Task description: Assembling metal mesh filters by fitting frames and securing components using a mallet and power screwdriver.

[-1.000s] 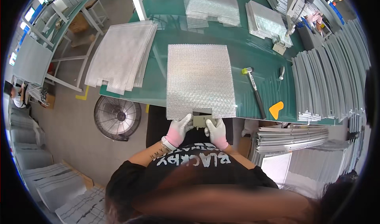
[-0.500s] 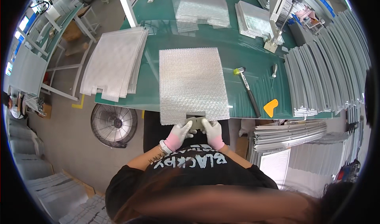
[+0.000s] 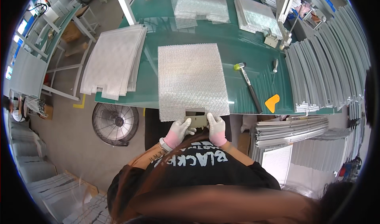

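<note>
A silvery metal mesh sheet lies on the green table, its notched edge hanging over the near side. At that notch I hold a small greyish-olive rectangular plate with both hands. My left hand, in a white and pink glove, is closed on the plate's left end. My right hand, gloved alike, grips its right end with the thumb on top. The plate sits at the cut-out, close to the mesh; whether it touches the mesh I cannot tell.
A mallet, a screwdriver and an orange scraper lie right of the mesh. Stacked mesh sheets stand left, others far right. Grey frames line the right side. A floor fan stands below the table's left.
The plate has come up to the notch and now lies flatter and straighter between my hands. My right hand has moved up and slightly right. The view has shifted a little.
</note>
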Demonstrator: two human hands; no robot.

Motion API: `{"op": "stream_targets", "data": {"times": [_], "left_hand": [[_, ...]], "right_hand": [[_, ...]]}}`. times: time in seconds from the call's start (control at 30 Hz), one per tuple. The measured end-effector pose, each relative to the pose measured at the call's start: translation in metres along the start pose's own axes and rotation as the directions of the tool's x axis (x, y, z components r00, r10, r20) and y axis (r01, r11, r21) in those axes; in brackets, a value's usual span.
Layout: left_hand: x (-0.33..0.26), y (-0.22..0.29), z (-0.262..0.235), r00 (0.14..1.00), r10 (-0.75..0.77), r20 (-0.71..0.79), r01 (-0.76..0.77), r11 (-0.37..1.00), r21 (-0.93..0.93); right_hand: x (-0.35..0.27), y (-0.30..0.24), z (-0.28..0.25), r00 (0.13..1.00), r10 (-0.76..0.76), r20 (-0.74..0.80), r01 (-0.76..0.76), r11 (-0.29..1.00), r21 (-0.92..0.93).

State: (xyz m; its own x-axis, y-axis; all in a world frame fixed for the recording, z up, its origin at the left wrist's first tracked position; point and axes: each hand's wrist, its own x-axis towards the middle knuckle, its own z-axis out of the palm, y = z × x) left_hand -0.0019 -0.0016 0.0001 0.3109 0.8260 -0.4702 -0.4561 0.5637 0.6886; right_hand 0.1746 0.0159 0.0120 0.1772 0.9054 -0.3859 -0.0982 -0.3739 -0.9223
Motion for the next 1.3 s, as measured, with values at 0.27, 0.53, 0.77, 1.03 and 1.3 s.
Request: {"op": "stream_targets", "data": {"times": [0.27,0.53,0.77,1.03,1.3], "left_hand": [[-0.026,0.016,0.005,0.974,-0.082,0.210,0.121,0.977,-0.177],[0.003,0.156,0.032,0.901,-0.225,0.370,-0.253,0.421,0.871],[0.075,0.114,0.065,0.701,0.096,0.707,-0.545,-0.567,0.617],[0.060,0.086,0.080,0.755,0.215,0.619,-0.402,-0.594,0.697],[0.059,0.086,0.080,0.742,0.218,0.634,-0.432,-0.568,0.701]], "right_hand": [[0.002,0.018,-0.007,0.993,-0.024,0.113,0.006,0.988,0.156],[0.000,0.023,0.004,0.847,-0.021,0.530,0.098,0.988,-0.117],[-0.007,0.038,-0.017,0.977,-0.192,-0.092,0.204,0.969,0.139],[0.001,0.009,-0.041,0.958,-0.282,-0.052,0.281,0.959,-0.028],[-0.018,0.003,-0.051,0.999,-0.028,0.035,0.026,0.998,0.057]]}}
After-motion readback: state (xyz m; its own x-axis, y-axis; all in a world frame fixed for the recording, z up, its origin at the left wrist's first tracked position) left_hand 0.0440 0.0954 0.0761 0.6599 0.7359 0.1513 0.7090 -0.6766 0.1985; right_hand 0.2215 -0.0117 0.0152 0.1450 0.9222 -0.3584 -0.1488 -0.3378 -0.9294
